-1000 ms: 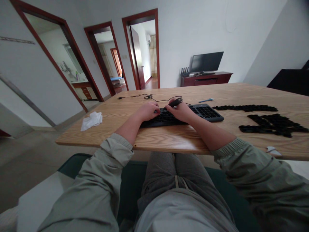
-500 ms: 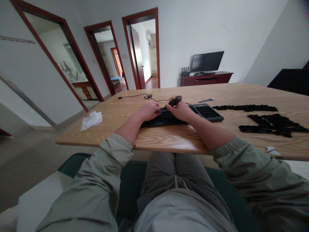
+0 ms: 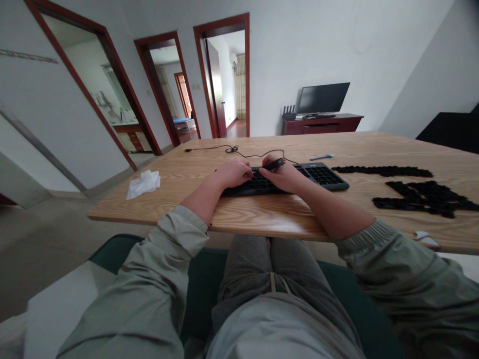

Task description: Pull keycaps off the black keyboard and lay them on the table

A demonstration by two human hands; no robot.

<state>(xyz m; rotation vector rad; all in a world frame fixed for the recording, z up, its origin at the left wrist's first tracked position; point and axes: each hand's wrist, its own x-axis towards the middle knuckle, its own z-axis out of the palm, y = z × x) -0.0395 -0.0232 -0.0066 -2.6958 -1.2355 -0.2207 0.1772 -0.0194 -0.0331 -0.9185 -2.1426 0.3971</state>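
Note:
A black keyboard (image 3: 322, 175) lies on the wooden table in front of me, its right part showing a grid of sockets without keycaps. My left hand (image 3: 236, 172) rests over its left end, fingers curled together; something small and dark shows at the fingertips, too unclear to name. Just right of it, my right hand (image 3: 283, 174) is closed around a short black brush-like tool (image 3: 276, 164), tilted above the keyboard's upper edge. The hands hide much of the keyboard's left and middle.
Black keycaps (image 3: 381, 171) lie in a row on the right, with a larger pile (image 3: 430, 195) nearer me. A blue stick-like tool (image 3: 322, 157) sits behind the keyboard. The cable (image 3: 258, 155) runs along the back. Crumpled white tissue (image 3: 144, 184) lies left; the table's front edge (image 3: 262, 232) is close.
The black tool in my right hand has tipped lower and flatter. My left hand has shifted slightly, and the whole view has moved a little.

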